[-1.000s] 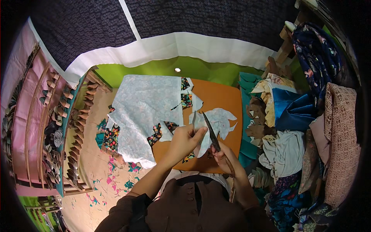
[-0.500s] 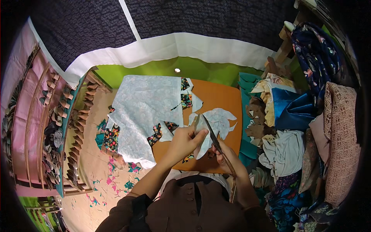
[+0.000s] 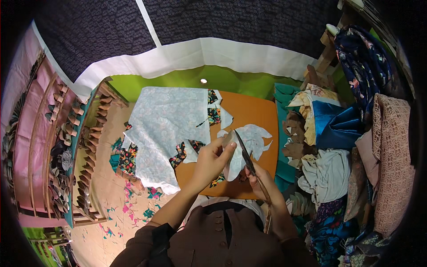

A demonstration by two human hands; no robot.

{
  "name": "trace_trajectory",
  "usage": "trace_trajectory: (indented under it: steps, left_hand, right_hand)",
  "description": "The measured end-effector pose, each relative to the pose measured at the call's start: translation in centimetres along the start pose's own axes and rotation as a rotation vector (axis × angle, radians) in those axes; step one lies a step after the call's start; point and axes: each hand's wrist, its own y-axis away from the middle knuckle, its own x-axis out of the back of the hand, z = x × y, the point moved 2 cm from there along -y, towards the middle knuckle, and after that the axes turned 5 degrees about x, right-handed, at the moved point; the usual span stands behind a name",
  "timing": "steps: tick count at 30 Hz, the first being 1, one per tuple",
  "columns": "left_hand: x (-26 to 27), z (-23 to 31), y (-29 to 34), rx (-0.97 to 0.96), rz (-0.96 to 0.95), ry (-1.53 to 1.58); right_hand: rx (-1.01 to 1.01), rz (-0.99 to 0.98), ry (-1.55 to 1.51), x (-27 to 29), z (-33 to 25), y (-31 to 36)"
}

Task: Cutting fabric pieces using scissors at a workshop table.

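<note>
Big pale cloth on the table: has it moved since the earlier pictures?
No. The big pale cloth lies as before on the orange table, its right edge just as far from the table's right edge.

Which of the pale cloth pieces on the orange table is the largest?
The broad sheet spread over the left part of the orange table; the other pale pieces are far smaller.

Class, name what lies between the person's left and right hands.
In the head view: a pale cloth piece and dark shears, with the orange table beneath.
</note>
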Motion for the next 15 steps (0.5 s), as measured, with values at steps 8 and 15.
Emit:
trace_trajectory:
  steps: [8, 15]
  left_hand:
    - [-0.5, 0.9, 0.3, -0.08, 0.073, -0.065]
    - [-0.6, 0.4, 0.2, -0.062, 0.081, 0.012]
  right_hand:
    - [0.047, 0.011, 0.092, -0.3, -0.8, -0.4]
    - [0.042, 0.023, 0.032, -0.5, 1.7, 0.0]
